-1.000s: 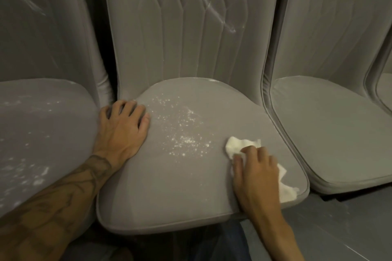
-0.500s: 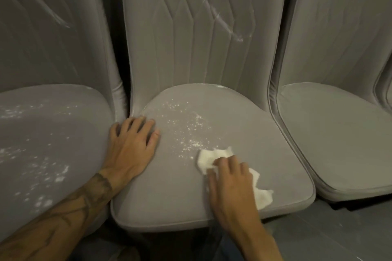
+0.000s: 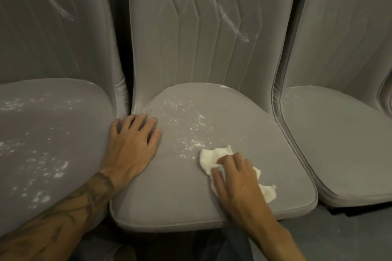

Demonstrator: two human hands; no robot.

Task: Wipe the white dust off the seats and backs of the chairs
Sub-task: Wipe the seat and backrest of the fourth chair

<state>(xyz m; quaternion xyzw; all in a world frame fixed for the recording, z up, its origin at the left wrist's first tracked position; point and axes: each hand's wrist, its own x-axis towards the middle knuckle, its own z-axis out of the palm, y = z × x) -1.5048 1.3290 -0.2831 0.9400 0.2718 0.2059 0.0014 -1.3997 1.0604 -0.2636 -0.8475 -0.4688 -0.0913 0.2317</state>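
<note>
Three grey upholstered chairs stand side by side. The middle chair's seat [image 3: 254, 133] carries scattered white dust [image 3: 188, 129] near its centre, and white streaks [image 3: 229, 19] cross its back. My right hand [image 3: 235, 180] presses a crumpled white cloth [image 3: 210, 159] onto that seat, just below and right of the dust. My left hand [image 3: 133, 142] lies flat with fingers spread on the seat's left edge. The left chair's seat [image 3: 84, 112] has several patches of white dust [image 3: 42, 167], and its back shows a white streak [image 3: 65, 14].
The right chair's seat [image 3: 343, 144] looks mostly free of dust. A fourth chair's edge [image 3: 387, 91] shows at the far right. Grey floor [image 3: 339, 235] lies at the lower right, and my dark trouser leg [image 3: 229, 246] sits below the middle seat.
My right hand has slid the cloth leftward across the middle seat into the dust, and the lower part of the dust patch is gone. My left hand stayed planted.
</note>
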